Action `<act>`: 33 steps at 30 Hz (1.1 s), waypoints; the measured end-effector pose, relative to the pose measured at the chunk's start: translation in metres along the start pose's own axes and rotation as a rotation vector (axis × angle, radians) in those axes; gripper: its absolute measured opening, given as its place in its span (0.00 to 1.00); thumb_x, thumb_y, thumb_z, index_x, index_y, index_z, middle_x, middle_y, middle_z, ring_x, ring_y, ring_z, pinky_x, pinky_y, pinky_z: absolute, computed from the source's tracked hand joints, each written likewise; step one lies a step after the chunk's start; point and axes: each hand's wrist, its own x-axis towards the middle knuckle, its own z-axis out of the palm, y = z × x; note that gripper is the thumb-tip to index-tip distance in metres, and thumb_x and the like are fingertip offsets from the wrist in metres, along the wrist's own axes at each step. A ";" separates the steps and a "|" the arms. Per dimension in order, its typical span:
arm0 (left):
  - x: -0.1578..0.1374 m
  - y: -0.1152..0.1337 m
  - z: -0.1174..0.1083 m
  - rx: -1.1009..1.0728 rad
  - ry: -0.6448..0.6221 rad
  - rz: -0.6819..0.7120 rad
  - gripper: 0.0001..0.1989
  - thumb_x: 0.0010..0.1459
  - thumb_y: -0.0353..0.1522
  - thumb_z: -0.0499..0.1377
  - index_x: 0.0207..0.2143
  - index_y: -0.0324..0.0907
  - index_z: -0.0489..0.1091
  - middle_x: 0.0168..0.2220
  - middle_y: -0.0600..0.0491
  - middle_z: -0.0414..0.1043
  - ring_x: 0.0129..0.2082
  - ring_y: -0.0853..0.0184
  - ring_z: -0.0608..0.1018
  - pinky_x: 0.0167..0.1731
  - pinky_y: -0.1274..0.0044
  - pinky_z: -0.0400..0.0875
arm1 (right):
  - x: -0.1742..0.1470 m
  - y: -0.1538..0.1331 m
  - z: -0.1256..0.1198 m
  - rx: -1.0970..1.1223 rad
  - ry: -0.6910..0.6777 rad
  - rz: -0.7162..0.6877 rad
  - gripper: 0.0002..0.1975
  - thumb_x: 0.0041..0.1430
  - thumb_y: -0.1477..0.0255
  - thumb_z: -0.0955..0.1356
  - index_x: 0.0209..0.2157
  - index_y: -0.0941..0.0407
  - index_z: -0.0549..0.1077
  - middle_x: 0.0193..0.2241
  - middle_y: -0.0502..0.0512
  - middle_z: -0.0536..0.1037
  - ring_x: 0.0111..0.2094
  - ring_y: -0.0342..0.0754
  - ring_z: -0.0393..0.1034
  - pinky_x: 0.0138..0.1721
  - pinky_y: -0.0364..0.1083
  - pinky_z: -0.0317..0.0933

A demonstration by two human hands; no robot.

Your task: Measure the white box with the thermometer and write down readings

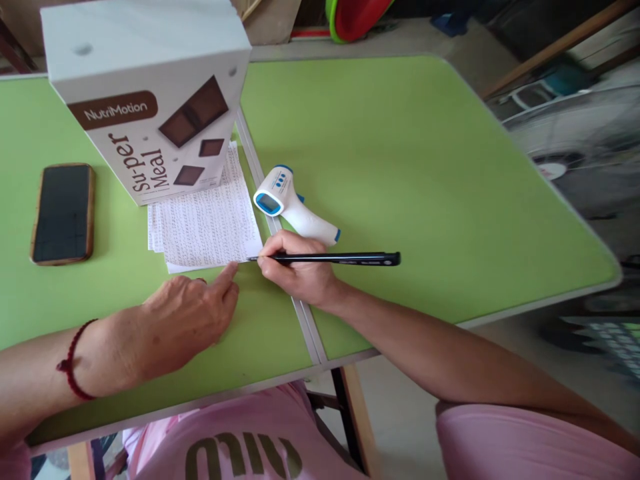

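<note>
My right hand is closed around a black pen, whose tip meets the lower right corner of a sheet of paper covered in rows of small handwriting. At that sheet's bottom edge, my left hand rests with its index finger stretched out, touching the paper near the pen tip. Its other fingers are bent and partly hidden. More sheets show under the top one. A white box with "NutriMotion Su-per Meal" stands over the upper part of the papers. Just beyond my right hand lies a white and blue infrared thermometer.
A smartphone in a brown case lies screen up at the left of the green table. A metal seam crosses the tabletop under the thermometer. A fan stands past the right edge, and a red and green basin is behind the table.
</note>
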 end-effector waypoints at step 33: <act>0.000 -0.002 -0.001 -0.036 -0.043 -0.001 0.24 0.56 0.28 0.63 0.56 0.36 0.65 0.65 0.35 0.55 0.27 0.68 0.77 0.21 0.76 0.68 | 0.002 -0.005 -0.004 -0.031 0.198 -0.047 0.03 0.58 0.74 0.67 0.34 0.52 0.68 0.26 0.47 0.74 0.23 0.40 0.66 0.25 0.43 0.64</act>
